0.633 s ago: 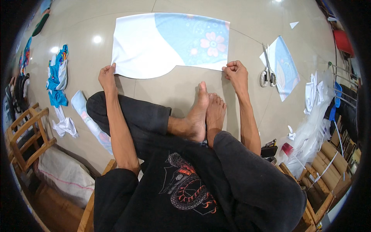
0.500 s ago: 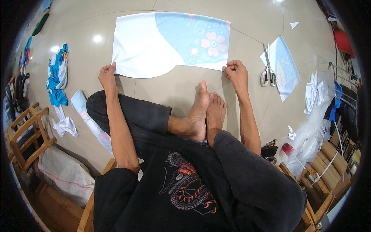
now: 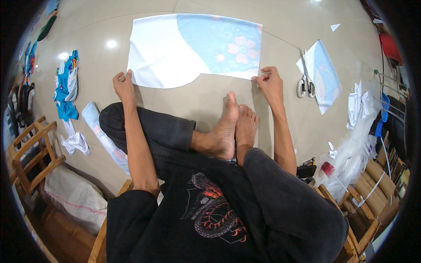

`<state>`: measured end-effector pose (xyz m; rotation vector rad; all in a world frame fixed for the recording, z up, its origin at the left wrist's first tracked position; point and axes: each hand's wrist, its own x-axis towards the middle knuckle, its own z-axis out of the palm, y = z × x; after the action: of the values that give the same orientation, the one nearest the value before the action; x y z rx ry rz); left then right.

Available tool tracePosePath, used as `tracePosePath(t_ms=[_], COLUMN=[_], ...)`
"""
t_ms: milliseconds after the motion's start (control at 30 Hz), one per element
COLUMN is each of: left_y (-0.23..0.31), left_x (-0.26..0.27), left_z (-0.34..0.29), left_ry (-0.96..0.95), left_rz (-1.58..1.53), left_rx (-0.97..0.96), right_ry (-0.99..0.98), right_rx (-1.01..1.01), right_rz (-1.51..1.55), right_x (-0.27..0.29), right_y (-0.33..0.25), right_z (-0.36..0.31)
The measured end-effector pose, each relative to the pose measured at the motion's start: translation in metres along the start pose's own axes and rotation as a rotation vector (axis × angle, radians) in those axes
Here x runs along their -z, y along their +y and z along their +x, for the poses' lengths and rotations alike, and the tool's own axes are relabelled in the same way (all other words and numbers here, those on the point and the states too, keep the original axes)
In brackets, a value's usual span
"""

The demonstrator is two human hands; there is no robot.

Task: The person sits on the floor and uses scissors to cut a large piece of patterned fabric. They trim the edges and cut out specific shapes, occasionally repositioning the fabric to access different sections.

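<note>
A cut fabric piece [image 3: 162, 52], white on the left and light blue with pink flowers on the right, is spread on the floor beyond my feet. Its near edge curves in. At its near left corner my left hand [image 3: 125, 87] has thumb and finger closed on the edge. My right hand [image 3: 270, 85] pinches the near right corner between its fingertips. Right of that hand, scissors [image 3: 304, 76] with pale handles lie partly over a smaller folded piece of white and blue printed fabric [image 3: 326, 79].
On the left are crumpled turquoise fabric [image 3: 66, 92], a rolled printed piece [image 3: 98, 129], a wooden frame [image 3: 33, 153] and a white sack [image 3: 74, 197]. Clear plastic [image 3: 351, 153] and cardboard [image 3: 377, 184] sit at right. My bare feet [image 3: 228, 136] are close to the fabric's near edge.
Both hands stay at the same corners, with only slight finger movement. The fabric's left part shows a little more creasing. The whole view has shifted very slightly.
</note>
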<state>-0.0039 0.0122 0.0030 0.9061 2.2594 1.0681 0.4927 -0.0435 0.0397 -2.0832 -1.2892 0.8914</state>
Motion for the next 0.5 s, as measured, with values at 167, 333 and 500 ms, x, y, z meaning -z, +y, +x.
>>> tracePosePath(t_ms=[167,333,500], left_y=[0.03,0.101,0.122], left_x=[-0.013,-0.1,-0.201], left_z=[-0.018,-0.05,-0.069], left_ry=[0.221,-0.035,-0.21], left_rz=[0.379,0.32,0.388], left_rx=[-0.478,-0.878,-1.04], right_ry=[0.248,0.58,0.436], right_rx=[0.005,0.263,0.184], right_rz=[-0.056,-0.613,-0.569], right_x=[0.058,0.104,0.114], right_y=[0.034,0.108,0.124], right_z=[-0.004,-0.002,-0.002])
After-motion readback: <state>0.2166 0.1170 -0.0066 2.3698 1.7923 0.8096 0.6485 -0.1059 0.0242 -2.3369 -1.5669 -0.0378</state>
